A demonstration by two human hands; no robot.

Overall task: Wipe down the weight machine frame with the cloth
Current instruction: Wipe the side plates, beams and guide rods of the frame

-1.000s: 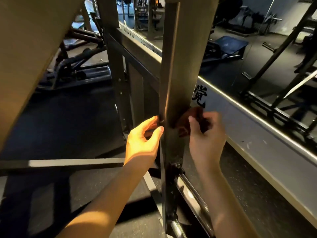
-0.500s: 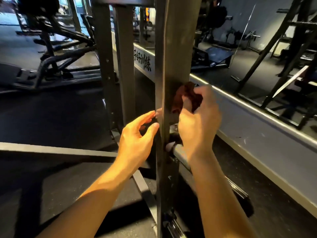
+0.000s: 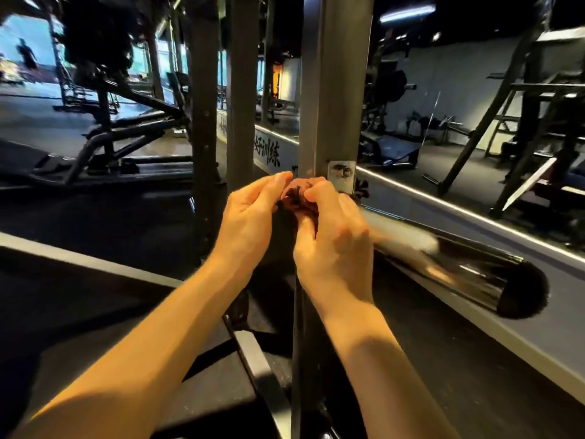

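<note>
A small dark reddish-brown cloth (image 3: 297, 195) is bunched against the near face of the grey steel upright post (image 3: 335, 90) of the weight machine frame, just below and to the left of a small square bolted plate (image 3: 342, 176). The right hand (image 3: 332, 239) grasps the cloth, thumb and curled fingers nipping the wad so it can be pressed flat to the metal. The left hand (image 3: 253, 223) comes in from the other side with its fingers fairly straight, their tips against the cloth's upper edge. I cannot tell whether it actually pinches the fabric or only steadies it.

Holding the cloth between both hands probably lets it wrap round the post's corner, so two faces are wiped at once. A thick chrome sleeve (image 3: 459, 267) juts out to the right just behind the right hand, and the black rubber floor (image 3: 79, 312) lies below.

The wipe looks to be in mid-course, with a long run of post above the plate yet to be covered. The plate and its bolt could snag the fabric, so the cloth probably needs easing round them.
</note>
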